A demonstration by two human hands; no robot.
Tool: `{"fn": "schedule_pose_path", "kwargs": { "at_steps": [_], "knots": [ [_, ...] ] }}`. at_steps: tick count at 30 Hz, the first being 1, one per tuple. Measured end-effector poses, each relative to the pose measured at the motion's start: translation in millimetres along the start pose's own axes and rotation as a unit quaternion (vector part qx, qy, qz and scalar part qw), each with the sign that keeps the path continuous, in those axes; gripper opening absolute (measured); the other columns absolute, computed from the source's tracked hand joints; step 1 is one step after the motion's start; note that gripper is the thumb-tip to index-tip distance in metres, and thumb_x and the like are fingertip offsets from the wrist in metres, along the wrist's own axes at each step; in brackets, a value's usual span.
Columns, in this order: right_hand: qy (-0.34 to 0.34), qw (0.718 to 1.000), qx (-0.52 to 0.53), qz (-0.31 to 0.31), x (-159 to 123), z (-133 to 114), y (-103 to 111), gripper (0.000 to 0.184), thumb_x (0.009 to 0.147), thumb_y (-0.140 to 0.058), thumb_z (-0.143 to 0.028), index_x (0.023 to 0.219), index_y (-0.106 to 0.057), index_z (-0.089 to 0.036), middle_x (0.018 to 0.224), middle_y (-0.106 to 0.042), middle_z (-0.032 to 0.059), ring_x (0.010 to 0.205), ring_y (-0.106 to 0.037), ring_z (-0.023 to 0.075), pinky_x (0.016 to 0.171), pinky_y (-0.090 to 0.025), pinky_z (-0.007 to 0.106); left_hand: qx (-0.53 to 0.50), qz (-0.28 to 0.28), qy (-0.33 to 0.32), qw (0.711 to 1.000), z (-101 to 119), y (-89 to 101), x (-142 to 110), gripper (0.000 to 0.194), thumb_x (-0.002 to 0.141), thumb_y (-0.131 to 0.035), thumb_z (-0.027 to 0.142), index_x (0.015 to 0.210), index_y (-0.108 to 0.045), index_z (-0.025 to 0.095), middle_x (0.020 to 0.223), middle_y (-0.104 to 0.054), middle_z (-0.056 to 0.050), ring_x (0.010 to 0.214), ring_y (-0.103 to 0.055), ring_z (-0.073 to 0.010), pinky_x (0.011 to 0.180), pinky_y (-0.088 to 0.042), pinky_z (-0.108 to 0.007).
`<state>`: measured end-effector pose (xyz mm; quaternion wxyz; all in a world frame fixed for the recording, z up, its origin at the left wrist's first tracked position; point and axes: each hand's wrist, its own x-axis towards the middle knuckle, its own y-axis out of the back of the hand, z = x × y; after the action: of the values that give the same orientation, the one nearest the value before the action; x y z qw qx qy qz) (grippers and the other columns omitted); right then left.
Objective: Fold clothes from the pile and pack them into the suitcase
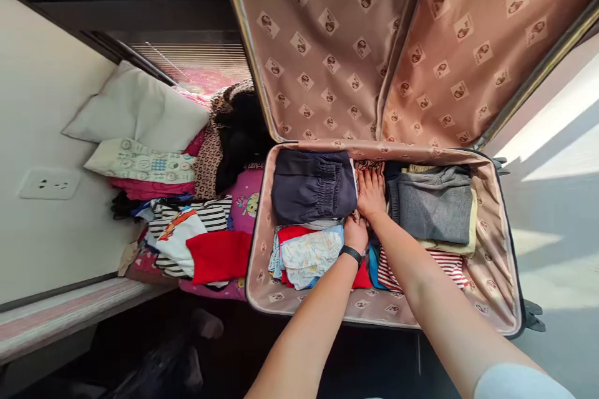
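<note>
Touching clothes [313, 187] (inside open suitcase [495, 305])

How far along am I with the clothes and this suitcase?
A dark garment and a grey garment already lie folded in the suitcase. In hand: your right hand presses down between them, your left hand close beside it. Seemingly left: the lid stands open, and loose clothes lie piled outside.

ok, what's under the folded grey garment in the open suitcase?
A pale yellow cloth sticks out along the right and lower edges of the folded grey garment; a red-and-white striped cloth shows beyond its lower edge. Anything else underneath is covered, can't tell.
</note>
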<state>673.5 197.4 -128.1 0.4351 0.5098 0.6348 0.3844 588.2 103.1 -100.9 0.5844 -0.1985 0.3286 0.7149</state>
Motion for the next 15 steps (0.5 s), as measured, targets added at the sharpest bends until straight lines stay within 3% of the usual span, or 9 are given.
{"fn": "schedule_pose_path", "kwargs": {
  "at_steps": [2,4,5,7,8,10,12,14,15],
  "knots": [
    [0.012,1.000,0.004,0.001,-3,2,5,0.071,0.104,-0.040,-0.030,0.171,-0.034,-0.006,0.173,-0.040,0.0258,0.164,-0.024,0.0416,0.132,-0.011,0.068,-0.010,-0.048,-0.002,0.999,8,15.8,-17,0.029,0.082,-0.081,0.014,0.108,-0.071,0.020,0.122,-0.077,-0.020,0.123,-0.071,-0.0327,0.114,-0.050,-0.046],
    [0.007,1.000,-0.011,0.003,-6,1,13,0.070,0.103,-0.037,-0.027,0.169,-0.036,-0.003,0.171,-0.042,0.0279,0.164,-0.027,0.0428,0.131,-0.015,0.069,-0.033,-0.113,-0.025,0.993,16,48.9,-38,0.032,0.079,-0.084,0.017,0.109,-0.072,0.018,0.114,-0.078,-0.017,0.108,-0.074,-0.0290,0.105,-0.055,-0.043],
    [0.008,1.000,-0.022,0.006,-8,0,17,0.071,0.103,-0.037,-0.027,0.168,-0.036,0.000,0.171,-0.041,0.0294,0.164,-0.026,0.0436,0.131,-0.016,0.069,-0.048,-0.140,-0.043,0.988,20,73.9,-49,0.032,0.081,-0.084,0.020,0.111,-0.073,0.017,0.112,-0.078,-0.016,0.102,-0.074,-0.0269,0.100,-0.057,-0.042],
    [0.024,0.999,-0.039,0.022,-17,-4,25,0.071,0.103,-0.037,-0.029,0.166,-0.037,0.003,0.172,-0.038,0.0321,0.165,-0.024,0.0447,0.131,-0.018,0.069,-0.077,-0.144,-0.086,0.983,25,141.2,-66,0.028,0.087,-0.079,0.030,0.112,-0.073,0.018,0.107,-0.078,-0.013,0.093,-0.073,-0.0236,0.091,-0.058,-0.037],
    [0.033,0.998,-0.042,0.036,-26,-6,29,0.070,0.104,-0.037,-0.031,0.166,-0.038,0.002,0.173,-0.036,0.0319,0.166,-0.024,0.0440,0.131,-0.020,0.069,-0.089,-0.112,-0.105,0.984,26,182.4,-71,0.025,0.090,-0.077,0.034,0.109,-0.074,0.020,0.104,-0.078,-0.011,0.091,-0.073,-0.0228,0.087,-0.059,-0.036],
    [0.037,0.996,-0.037,0.072,-53,-12,37,0.069,0.105,-0.037,-0.034,0.166,-0.040,-0.002,0.174,-0.035,0.0305,0.166,-0.025,0.0425,0.130,-0.025,0.069,-0.084,0.023,-0.132,0.988,21,272.1,-71,0.023,0.095,-0.070,0.042,0.106,-0.073,0.022,0.100,-0.077,-0.009,0.089,-0.072,-0.0225,0.086,-0.058,-0.035],
    [0.035,0.995,-0.025,0.095,-90,-20,44,0.069,0.104,-0.040,-0.037,0.165,-0.041,-0.006,0.174,-0.036,0.0288,0.165,-0.031,0.0420,0.129,-0.030,0.069,-0.027,0.155,-0.118,0.980,9,357.9,-55,0.022,0.097,-0.064,0.039,0.106,-0.071,0.021,0.101,-0.076,-0.011,0.092,-0.073,-0.0247,0.090,-0.059,-0.038],
    [0.031,0.995,-0.010,0.094,-129,-31,47,0.069,0.103,-0.043,-0.040,0.165,-0.042,-0.009,0.173,-0.037,0.0281,0.162,-0.036,0.0425,0.128,-0.033,0.068,0.096,0.267,-0.087,0.955,-11,424.9,-28,0.027,0.091,-0.068,0.029,0.116,-0.068,0.017,0.122,-0.074,-0.017,0.112,-0.072,-0.0295,0.105,-0.055,-0.043],
    [0.029,0.996,-0.001,0.084,-147,-37,48,0.069,0.103,-0.044,-0.042,0.164,-0.043,-0.011,0.172,-0.039,0.0278,0.161,-0.038,0.0429,0.127,-0.036,0.067,0.152,0.292,-0.065,0.942,-23,448.9,-13,0.039,0.087,-0.073,0.027,0.123,-0.066,0.015,0.132,-0.072,-0.020,0.125,-0.068,-0.0326,0.113,-0.051,-0.046]
  ]
}}
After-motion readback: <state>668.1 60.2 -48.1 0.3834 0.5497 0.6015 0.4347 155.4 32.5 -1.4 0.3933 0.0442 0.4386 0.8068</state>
